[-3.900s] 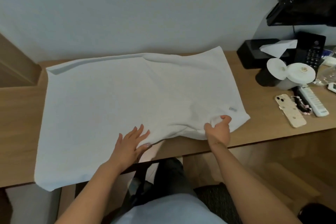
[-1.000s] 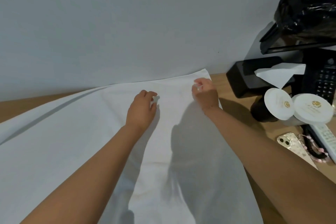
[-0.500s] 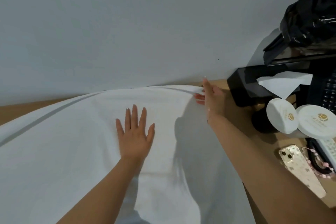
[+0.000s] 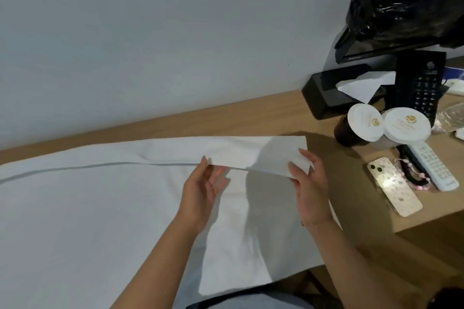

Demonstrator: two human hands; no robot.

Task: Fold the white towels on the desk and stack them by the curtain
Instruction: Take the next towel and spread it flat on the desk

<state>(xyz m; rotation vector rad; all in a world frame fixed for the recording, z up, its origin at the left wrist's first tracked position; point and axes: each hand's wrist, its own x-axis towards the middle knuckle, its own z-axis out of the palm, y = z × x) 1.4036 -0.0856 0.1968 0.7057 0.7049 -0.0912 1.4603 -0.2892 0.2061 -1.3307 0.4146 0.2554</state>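
A large white towel [image 4: 88, 221] is spread over the wooden desk [image 4: 251, 115] and fills the left and middle of the view. Its far edge is lifted and turned toward me as a long flap [image 4: 251, 153]. My left hand [image 4: 200, 195] pinches that flap's edge near the middle, palm up. My right hand [image 4: 310, 183] grips the flap's right corner, thumb on top. The towel's near edge hangs over the desk front. No curtain and no folded stack are in view.
To the right on the desk stand a black tissue box [image 4: 331, 93], two cups with white lids [image 4: 369, 120], a black phone handset [image 4: 419, 83], a white remote [image 4: 431, 168], a smartphone [image 4: 394, 190] and a pink bead bracelet [image 4: 411, 178]. A black plastic bag [image 4: 406, 2] hangs above.
Both hands were pressing flat at the towel's far edge; now they have taken hold of that edge and pulled it up and back toward me, forming a flap.
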